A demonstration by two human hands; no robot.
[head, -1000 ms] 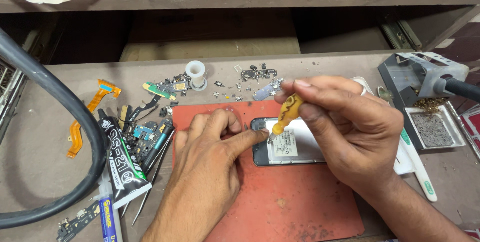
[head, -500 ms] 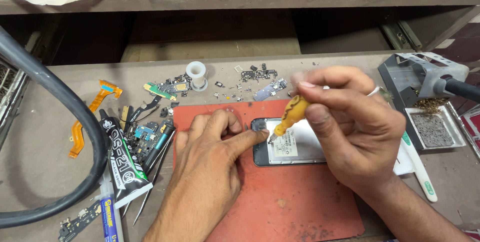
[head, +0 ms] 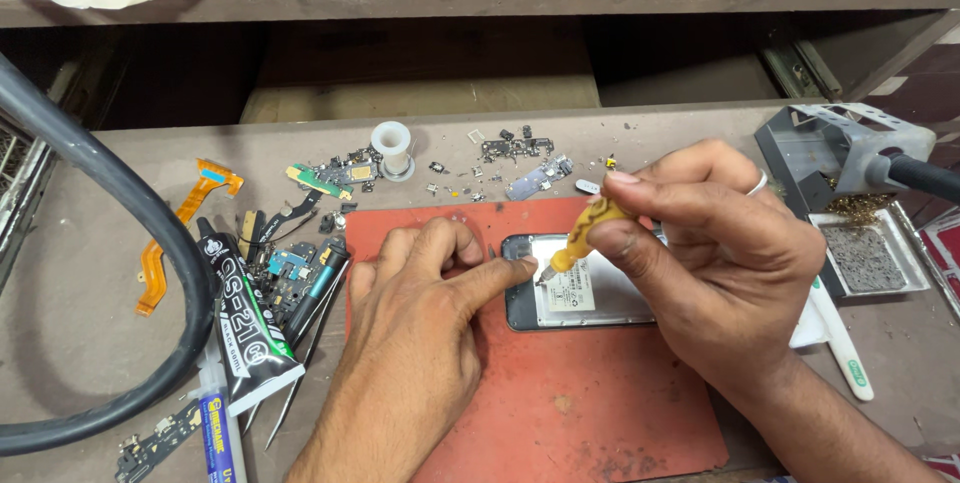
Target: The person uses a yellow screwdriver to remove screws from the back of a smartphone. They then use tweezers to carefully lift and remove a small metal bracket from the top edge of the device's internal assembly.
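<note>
An opened phone [head: 590,288] lay on the red mat [head: 560,393], steadied at its corner by the left hand's [head: 420,313] forefinger. A yellow-handled screwdriver [head: 578,238] was pinched in the right hand [head: 720,253], its tip set on the phone.

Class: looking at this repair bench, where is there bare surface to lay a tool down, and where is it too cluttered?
Bare: the red mat below the phone, and the benchtop between the black hose and the orange ribbon cable. Crowded: the small parts behind the mat and the tubes left of it.
</note>
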